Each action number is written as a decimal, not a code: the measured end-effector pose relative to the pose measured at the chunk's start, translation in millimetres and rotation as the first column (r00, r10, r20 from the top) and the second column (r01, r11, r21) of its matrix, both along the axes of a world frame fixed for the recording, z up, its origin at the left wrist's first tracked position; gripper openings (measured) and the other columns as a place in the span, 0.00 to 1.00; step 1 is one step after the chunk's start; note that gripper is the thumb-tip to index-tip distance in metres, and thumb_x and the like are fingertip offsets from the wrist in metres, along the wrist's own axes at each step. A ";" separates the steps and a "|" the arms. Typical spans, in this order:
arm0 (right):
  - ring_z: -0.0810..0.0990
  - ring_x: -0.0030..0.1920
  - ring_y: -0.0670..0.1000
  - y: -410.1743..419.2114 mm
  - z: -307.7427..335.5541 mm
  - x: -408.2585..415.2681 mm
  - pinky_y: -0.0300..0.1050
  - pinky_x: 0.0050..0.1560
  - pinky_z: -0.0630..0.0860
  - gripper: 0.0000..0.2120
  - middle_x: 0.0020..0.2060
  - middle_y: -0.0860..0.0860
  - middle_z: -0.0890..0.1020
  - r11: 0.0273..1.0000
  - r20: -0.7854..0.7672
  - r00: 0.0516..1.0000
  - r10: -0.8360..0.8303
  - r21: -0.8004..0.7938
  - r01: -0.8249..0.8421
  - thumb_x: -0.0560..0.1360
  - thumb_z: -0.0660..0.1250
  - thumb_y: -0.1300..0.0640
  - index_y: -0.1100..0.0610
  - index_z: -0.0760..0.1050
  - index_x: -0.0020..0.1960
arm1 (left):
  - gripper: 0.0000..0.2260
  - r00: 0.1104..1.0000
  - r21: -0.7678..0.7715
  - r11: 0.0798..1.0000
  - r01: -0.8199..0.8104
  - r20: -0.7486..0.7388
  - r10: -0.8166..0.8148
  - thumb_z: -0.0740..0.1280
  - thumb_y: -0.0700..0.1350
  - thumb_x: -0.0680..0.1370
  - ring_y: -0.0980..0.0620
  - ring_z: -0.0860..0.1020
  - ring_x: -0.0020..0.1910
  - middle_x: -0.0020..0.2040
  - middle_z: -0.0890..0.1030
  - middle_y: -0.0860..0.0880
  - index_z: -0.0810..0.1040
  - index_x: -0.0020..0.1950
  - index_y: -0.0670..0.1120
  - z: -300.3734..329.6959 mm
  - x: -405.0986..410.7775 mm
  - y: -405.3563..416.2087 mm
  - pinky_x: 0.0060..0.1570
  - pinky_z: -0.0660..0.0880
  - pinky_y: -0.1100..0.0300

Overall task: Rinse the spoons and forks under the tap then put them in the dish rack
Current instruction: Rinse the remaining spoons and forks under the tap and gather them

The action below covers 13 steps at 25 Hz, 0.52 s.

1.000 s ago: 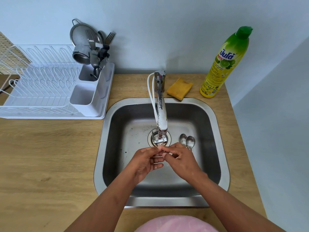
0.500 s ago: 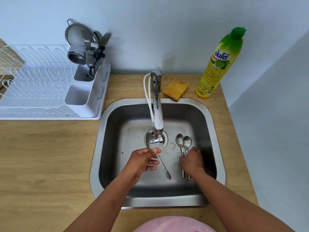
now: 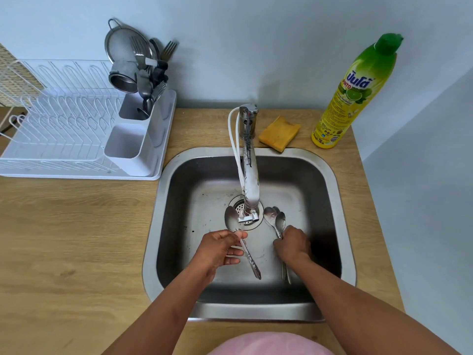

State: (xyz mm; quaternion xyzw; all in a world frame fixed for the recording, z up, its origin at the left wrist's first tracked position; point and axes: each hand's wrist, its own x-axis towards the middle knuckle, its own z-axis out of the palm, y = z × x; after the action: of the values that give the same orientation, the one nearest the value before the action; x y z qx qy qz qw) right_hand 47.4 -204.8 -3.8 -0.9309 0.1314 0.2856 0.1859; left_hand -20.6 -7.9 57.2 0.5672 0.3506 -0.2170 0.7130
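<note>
Steel spoon [image 3: 233, 220] pinched in left hand [image 3: 217, 249] over sink [image 3: 340, 226].

Your sink [image 3: 343, 226] sits centre, tap [image 3: 249, 160] at its far rim; dish rack [image 3: 64, 139] far left; sponge [image 3: 279, 133] and bottle [image 3: 355, 96] far right.

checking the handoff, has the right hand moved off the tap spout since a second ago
Yes. The right hand has gone rightward from the tap spout onto the spoons on the sink floor.
</note>
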 end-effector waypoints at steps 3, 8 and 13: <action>0.82 0.46 0.61 0.0 1.3 0.1 0.41 0.39 0.70 0.05 0.42 0.55 0.82 0.996 0.009 0.999 -0.049 0.080 0.049 0.69 0.67 0.55 0.56 0.76 0.43 | 0.08 1.000 0.028 1.000 -0.004 -0.019 0.005 0.69 0.44 0.81 0.49 0.83 0.37 0.44 0.83 0.44 0.88 0.49 0.44 -4.6 3.4 0.9 0.36 0.82 0.57; 0.69 0.28 0.50 -1.3 12.8 -1.1 0.41 0.28 0.62 0.16 0.24 0.49 0.70 0.954 -0.063 0.983 -0.174 0.238 0.184 0.69 0.68 0.58 0.56 0.66 0.26 | 0.08 0.998 0.077 0.997 -0.017 -0.056 0.021 0.68 0.41 0.80 0.48 0.82 0.37 0.45 0.85 0.44 0.88 0.48 0.44 -8.6 9.7 1.3 0.36 0.82 0.57; 0.84 0.36 0.52 10.5 48.9 -19.1 0.47 0.40 0.79 0.02 0.34 0.54 0.87 0.687 -0.226 0.951 -0.210 0.658 0.308 0.72 0.72 0.65 0.61 0.84 0.41 | 0.07 0.998 0.108 0.994 -0.020 -0.058 0.027 0.69 0.42 0.79 0.46 0.83 0.39 0.44 0.86 0.42 0.86 0.49 0.41 -9.2 11.8 -3.7 0.37 0.83 0.55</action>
State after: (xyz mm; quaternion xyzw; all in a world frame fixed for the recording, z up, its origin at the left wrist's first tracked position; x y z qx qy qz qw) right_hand 28.3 -194.3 45.1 -0.7466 0.1589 0.3455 0.5458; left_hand -8.9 -11.6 48.0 0.5938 0.3896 -0.2062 0.6731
